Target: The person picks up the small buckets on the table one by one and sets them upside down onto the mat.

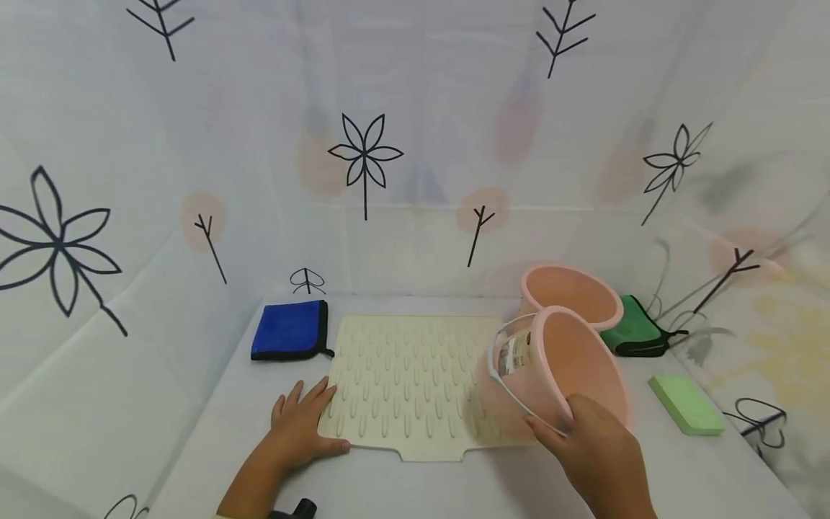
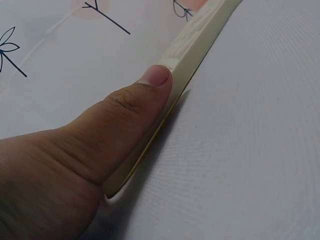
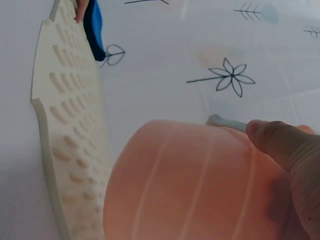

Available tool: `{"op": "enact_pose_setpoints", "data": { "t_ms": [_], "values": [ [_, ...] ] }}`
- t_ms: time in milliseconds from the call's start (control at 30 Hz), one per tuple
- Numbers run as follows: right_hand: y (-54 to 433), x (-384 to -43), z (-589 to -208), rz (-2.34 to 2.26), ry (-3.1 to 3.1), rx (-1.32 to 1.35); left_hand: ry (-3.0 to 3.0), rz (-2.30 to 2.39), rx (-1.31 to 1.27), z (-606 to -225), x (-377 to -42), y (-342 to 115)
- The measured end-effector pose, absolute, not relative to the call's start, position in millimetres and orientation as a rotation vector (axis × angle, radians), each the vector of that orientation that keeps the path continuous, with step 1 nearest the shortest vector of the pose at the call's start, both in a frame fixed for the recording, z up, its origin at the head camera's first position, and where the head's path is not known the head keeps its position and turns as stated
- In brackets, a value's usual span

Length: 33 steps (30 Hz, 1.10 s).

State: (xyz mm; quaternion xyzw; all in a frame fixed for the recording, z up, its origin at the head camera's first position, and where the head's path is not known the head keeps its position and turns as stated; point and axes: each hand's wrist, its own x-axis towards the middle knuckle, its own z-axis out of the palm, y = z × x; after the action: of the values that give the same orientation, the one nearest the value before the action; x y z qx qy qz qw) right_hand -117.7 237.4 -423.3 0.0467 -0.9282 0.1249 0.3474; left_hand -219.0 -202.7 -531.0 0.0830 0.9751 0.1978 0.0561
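Observation:
My right hand [image 1: 596, 454] grips the rim of a small pink bucket [image 1: 583, 367], thumb on the outer side. The bucket is tilted, its mouth turned to the right, over the right part of a cream board [image 1: 402, 382] with rows of raised oval ridges. A pale wire handle [image 1: 496, 367] hangs round its label side. My left hand [image 1: 298, 425] rests at the board's front left corner, fingers spread along the left side. In the left wrist view the left thumb [image 2: 135, 100] presses along the board's edge; the other fingers are hidden there.
Behind the held bucket stands a second pink bucket [image 1: 570, 288]. A folded green cloth [image 1: 638, 328] and a light green sponge [image 1: 687, 404] lie to the right. At the back left is a folded blue cloth [image 1: 288, 331]. A patterned sheet [image 1: 415, 245] hangs behind the white table.

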Motion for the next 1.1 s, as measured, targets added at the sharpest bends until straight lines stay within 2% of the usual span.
{"op": "enact_pose_setpoints", "data": {
  "t_ms": [633, 1100],
  "values": [
    [192.2, -156.6, -456.5, 0.559, -2.018, 0.346, 2.949, 0.621, 0.243, -532.9, -221.0, -203.0],
    [166.8, -171.0, -483.2, 0.883, -1.954, 0.312, 2.942, 0.609, 0.24, -535.8, -221.9, -204.9]
  ]
}}
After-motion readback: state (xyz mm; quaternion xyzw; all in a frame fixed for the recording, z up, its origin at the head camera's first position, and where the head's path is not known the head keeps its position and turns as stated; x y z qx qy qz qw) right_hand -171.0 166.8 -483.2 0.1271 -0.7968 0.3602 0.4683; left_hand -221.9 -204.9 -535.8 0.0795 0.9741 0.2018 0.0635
